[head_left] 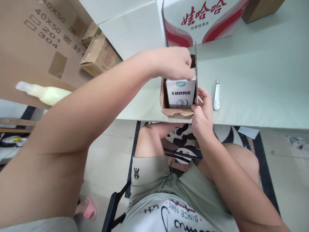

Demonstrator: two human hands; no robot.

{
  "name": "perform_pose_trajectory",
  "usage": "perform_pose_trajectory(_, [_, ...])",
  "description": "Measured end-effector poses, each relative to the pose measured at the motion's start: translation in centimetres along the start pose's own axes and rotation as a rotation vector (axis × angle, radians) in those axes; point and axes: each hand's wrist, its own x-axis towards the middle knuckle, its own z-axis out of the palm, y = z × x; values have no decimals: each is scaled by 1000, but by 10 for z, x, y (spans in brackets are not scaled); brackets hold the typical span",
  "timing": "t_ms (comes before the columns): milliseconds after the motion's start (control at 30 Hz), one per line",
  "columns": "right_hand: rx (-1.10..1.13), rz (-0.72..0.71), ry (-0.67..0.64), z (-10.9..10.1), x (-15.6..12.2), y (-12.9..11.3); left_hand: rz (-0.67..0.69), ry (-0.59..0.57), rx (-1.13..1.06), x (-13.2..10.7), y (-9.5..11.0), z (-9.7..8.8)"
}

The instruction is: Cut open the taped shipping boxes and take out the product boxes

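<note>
A small open brown cardboard box stands at the near edge of the pale table. Inside it sits a white product box with grey printing, upright and partly sunk in. My left hand reaches over from the left and pinches the top edge of the white box. My right hand grips the cardboard box at its near right corner and flap, fingers curled round it.
A white utility knife lies on the table just right of the box. A red-and-white carton and plain white boxes stand behind. Large brown cartons and a white spray bottle are at the left. My knees are below the table edge.
</note>
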Motion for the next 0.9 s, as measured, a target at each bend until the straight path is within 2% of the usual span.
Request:
perform_pose_trajectory(133, [13, 68, 1, 1, 1, -3, 12, -111, 147, -12, 6, -6])
perform_pose_trajectory(267, [53, 69, 18, 1, 3, -6, 29, -149, 155, -7, -5, -3])
perform_pose_trajectory(367, [72, 102, 32, 2, 5, -6, 39, -71, 117, -5, -12, -1])
perform_pose_trajectory(467, [75, 154, 51, 3, 9, -7, 39, 38, 107, -17, -6, -11])
perform_pose_trajectory(533, [81, 170, 58, 5, 11, -8, 38, 119, 124, -33, 2, -27])
perform_pose_trajectory(633, [95, 174, 63, 6, 13, -9, 75, 273, 123, -61, 4, -62])
perform_pose_trajectory(700, [105, 182, 65, 7, 14, -8, 154, 417, -73, -79, -4, -83])
perform_pose_trajectory(767, [121, 188, 41, 7, 16, -6, 238, 538, -397, -93, -15, -94])
perform_pose_trajectory(833, [138, 169, -4, 4, 16, -3, 270, 619, -682, -104, -24, -95])
perform_pose_trajectory(900, [123, 107, -37, -1, 15, -1, 195, 677, -896, -113, -29, -86])
